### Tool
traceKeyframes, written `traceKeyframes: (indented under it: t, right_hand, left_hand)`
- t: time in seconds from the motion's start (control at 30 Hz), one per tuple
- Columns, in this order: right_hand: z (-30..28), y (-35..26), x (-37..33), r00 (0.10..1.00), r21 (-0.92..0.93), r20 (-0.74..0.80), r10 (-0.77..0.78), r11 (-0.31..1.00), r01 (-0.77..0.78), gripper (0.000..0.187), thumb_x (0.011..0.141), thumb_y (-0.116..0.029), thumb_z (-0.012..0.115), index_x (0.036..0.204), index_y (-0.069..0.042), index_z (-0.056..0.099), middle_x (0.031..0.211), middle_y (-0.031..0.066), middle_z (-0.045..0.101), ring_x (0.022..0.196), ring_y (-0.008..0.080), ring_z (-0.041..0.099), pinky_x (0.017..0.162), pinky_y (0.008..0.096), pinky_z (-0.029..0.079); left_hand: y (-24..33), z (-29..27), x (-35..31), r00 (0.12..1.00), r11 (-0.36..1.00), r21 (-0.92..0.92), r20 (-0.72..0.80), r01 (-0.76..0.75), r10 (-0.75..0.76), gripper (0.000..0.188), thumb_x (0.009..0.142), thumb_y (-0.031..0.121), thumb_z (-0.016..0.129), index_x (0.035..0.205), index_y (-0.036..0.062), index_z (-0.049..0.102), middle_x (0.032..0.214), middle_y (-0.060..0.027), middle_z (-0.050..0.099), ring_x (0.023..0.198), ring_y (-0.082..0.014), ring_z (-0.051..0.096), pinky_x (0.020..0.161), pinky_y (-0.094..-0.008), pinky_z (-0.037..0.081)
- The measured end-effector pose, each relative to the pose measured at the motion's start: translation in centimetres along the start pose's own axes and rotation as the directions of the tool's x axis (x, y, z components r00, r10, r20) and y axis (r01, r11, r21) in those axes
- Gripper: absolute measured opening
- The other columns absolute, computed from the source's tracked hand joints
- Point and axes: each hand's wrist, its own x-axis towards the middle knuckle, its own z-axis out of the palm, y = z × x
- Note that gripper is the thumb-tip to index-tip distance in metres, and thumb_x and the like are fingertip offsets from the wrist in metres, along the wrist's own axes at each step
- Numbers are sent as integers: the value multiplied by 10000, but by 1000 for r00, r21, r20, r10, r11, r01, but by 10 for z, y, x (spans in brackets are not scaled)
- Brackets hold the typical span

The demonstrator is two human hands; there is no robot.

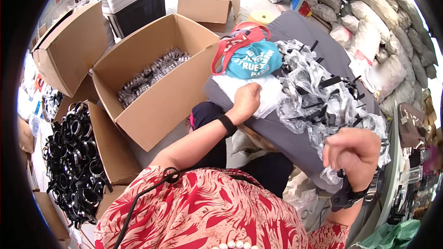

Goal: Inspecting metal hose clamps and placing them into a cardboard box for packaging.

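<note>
My left hand [247,102] is closed over a stack of white, thin plastic bags [270,93] on the grey-covered table, its fingertips pressed together at the top sheet. Over the table's right side, my right hand [354,155] is curled, its fingers bent inward and slightly blurred. Whatever it may hold is hidden; a bit of clear plastic shows just below it. Between and beyond my hands lies a heap of clear plastic bags [318,94] with black strips sticking out. A teal and red cloth bag [253,57] rests behind the white stack.
To my left, a carton holds many black ring-shaped parts [74,157]. A large open cardboard box [161,110] beside it contains bagged silvery pieces [150,76]. Another carton [205,9] and an air cooler [131,0] stand behind. Filled sacks [369,23] are piled at right.
</note>
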Motion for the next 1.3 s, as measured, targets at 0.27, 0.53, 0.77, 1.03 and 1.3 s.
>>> traceKeyframes:
  t: [0.27,0.53,0.77,1.03,1.3]
  right_hand:
    - [11,-41,36,663,422,518,-540,836,351,668,799,-246,734,1367,-73,428,748,129,641,467,220,545,452,248,438]
    - [-94,-32,55,830,7,528,-182,978,210,196,921,-95,513,773,13,583,641,79,511,523,155,494,551,285,437]
    - [-274,88,82,832,-585,-471,294,601,-544,284,893,-206,613,669,-53,530,563,-17,485,482,45,461,439,206,382]
    - [-399,231,50,467,-655,-619,631,-87,-750,230,763,-131,674,883,60,628,636,96,576,505,188,555,448,313,448]
    - [-463,285,3,218,-670,-660,719,-433,-603,149,718,-30,653,843,49,642,831,215,656,735,328,638,618,395,489]
  left_hand:
    - [16,-8,-2,991,999,-39,130,18,-12,72,787,88,595,750,29,612,722,-164,629,688,-346,621,619,-425,485]
    - [34,2,8,991,987,-156,137,32,-10,57,797,46,587,767,-2,587,681,-177,602,643,-338,611,580,-376,472]
    - [27,-9,8,988,999,-35,150,28,-23,86,748,22,646,727,-2,566,646,-143,590,551,-273,588,515,-336,448]
    - [23,-4,5,980,994,-69,186,82,-68,160,723,15,681,718,25,520,647,-131,571,549,-301,575,497,-368,435]
    - [31,-1,14,978,994,-73,200,81,-65,199,706,8,684,702,24,486,635,-130,543,534,-300,547,482,-367,415]
